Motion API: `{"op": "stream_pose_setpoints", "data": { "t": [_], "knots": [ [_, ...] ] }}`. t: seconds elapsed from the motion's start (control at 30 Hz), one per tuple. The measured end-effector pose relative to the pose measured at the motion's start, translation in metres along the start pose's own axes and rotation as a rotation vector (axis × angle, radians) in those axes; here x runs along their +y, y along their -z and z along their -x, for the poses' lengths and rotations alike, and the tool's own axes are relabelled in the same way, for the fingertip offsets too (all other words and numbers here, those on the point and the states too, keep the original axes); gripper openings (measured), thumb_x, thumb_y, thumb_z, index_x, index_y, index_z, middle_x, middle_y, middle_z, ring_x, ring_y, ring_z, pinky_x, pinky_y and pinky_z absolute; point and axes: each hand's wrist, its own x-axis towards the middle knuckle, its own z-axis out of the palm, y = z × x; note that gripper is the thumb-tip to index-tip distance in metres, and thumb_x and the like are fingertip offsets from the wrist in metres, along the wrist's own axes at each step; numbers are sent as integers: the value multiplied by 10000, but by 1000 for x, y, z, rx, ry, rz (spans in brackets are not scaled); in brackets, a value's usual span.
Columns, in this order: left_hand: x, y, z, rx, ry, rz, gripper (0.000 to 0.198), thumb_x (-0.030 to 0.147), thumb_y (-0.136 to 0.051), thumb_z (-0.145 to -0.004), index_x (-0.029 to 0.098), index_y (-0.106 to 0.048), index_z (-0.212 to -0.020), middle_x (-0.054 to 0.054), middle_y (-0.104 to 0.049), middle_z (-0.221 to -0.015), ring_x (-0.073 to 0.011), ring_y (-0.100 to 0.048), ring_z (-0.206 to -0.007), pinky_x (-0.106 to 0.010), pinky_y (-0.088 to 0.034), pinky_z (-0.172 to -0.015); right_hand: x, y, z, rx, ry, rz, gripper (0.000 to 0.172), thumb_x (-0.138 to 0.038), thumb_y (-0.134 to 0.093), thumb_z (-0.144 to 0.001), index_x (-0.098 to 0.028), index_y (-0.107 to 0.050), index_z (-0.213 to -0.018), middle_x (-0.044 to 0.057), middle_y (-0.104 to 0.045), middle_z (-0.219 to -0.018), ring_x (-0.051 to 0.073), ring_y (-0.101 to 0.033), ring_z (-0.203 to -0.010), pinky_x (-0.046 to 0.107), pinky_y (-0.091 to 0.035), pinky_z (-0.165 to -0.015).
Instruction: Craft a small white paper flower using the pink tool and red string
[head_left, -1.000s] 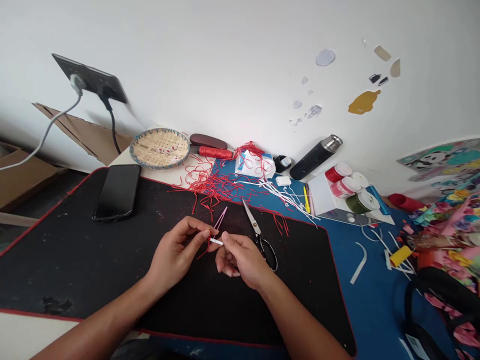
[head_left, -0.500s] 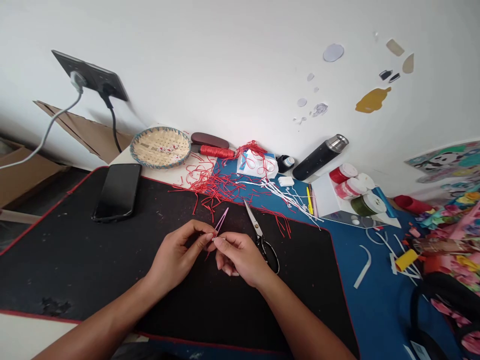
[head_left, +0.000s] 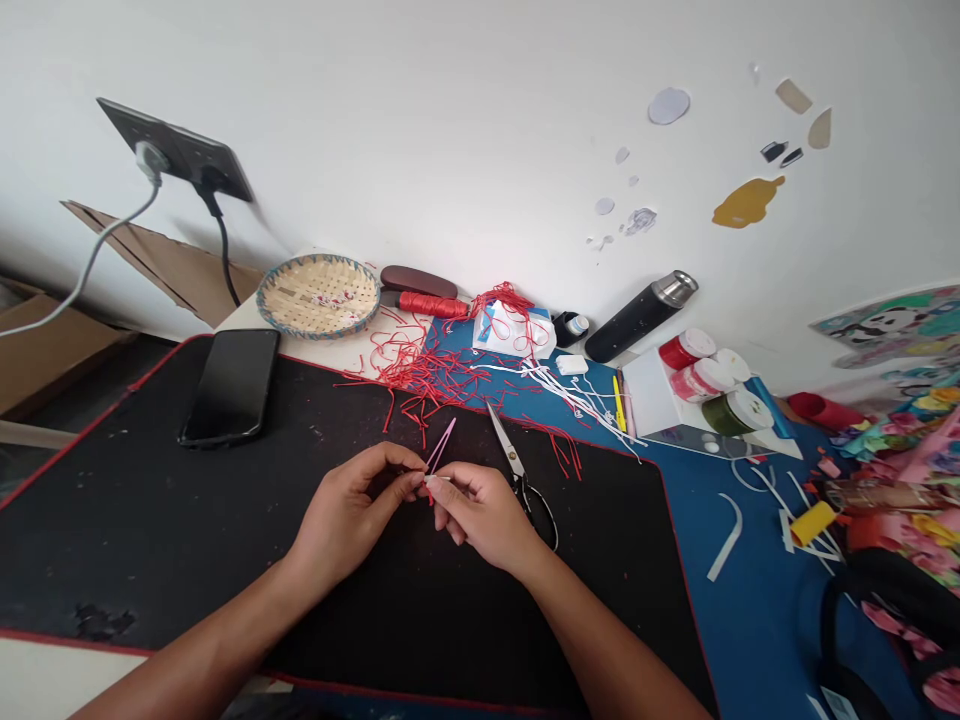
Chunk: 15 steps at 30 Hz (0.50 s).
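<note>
Over the black mat, my left hand [head_left: 360,505] is closed in a pinch, thumb against index finger. My right hand [head_left: 480,510] pinches close beside it, the fingertips of both hands nearly touching. A thin purple loop [head_left: 442,443], narrowing to a point at its far end, sticks up from between the fingertips. A short bit of red cord [head_left: 430,496] shows at my right fingertips, with a small white end near the thumb. How cord and loop join is hidden by the fingers. Black-handled scissors [head_left: 514,455] lie just right of my right hand, blades partly together.
A heap of red cord pieces [head_left: 435,375] lies beyond the hands, near a red spool [head_left: 433,304] and a woven basket [head_left: 319,325]. White cords [head_left: 559,385], a black flask [head_left: 637,320] and paint jars [head_left: 701,378] stand or lie right. A phone [head_left: 230,388] lies left.
The hands stay pinched together in almost the same place. More red cord shows below the right fingertips, and the purple loop has shifted very slightly. The view has moved a little.
</note>
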Motion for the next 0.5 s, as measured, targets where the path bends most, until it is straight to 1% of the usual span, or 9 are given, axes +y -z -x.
{"op": "stream_pose_setpoints", "data": {
  "t": [0.1, 0.17, 0.23, 0.3, 0.37, 0.5],
  "knots": [
    [3, 1, -1, -5, 15, 10, 117, 340, -715, -922, 238, -738, -972, -10, -757, -909, -190, -723, -795, -284, -568, -754, -1, 1, 0, 20, 24, 27, 409, -549, -586, -1006, -174, -662, -863, -26, -603, -640, 74, -455, -435, 214, -321, -448],
    [6, 2, -3, -28, 59, 37, 178, 378, -711, -918, 229, -732, -1013, -21, -758, -934, -196, -721, -806, -290, -572, -746, 1, 1, -1, 38, 44, 42, 408, -538, -577, -1016, -173, -664, -857, -27, -597, -632, 76, -456, -439, 214, -330, -454],
    [10, 5, -6, -69, 117, 66, 249, 422, -681, -929, 216, -720, -1063, -29, -753, -933, -195, -704, -775, -294, -573, -708, 3, 2, -1, 57, 54, 43, 400, -529, -573, -1021, -172, -672, -872, -28, -596, -633, 77, -457, -445, 213, -336, -456],
    [14, 7, -9, -147, 163, 51, 276, 451, -653, -944, 200, -730, -1029, -21, -728, -839, -184, -668, -714, -295, -558, -684, 6, 4, 0, 68, 48, 32, 377, -521, -580, -1020, -174, -685, -916, -28, -602, -645, 78, -457, -451, 210, -335, -452],
    [15, 9, -12, -213, 178, 48, 279, 455, -655, -939, 191, -738, -973, -20, -716, -813, -174, -637, -691, -292, -543, -677, 8, 6, 0, 68, 37, 25, 352, -510, -590, -1018, -180, -696, -954, -26, -610, -661, 79, -460, -456, 207, -331, -445],
    [12, 10, -15, -274, 229, 151, 253, 435, -705, -903, 184, -719, -934, -11, -700, -813, -162, -622, -692, -288, -536, -671, 9, 9, 0, 77, 42, 45, 305, -466, -611, -1011, -183, -709, -952, -22, -618, -678, 79, -477, -471, 202, -338, -446]
  ]
}}
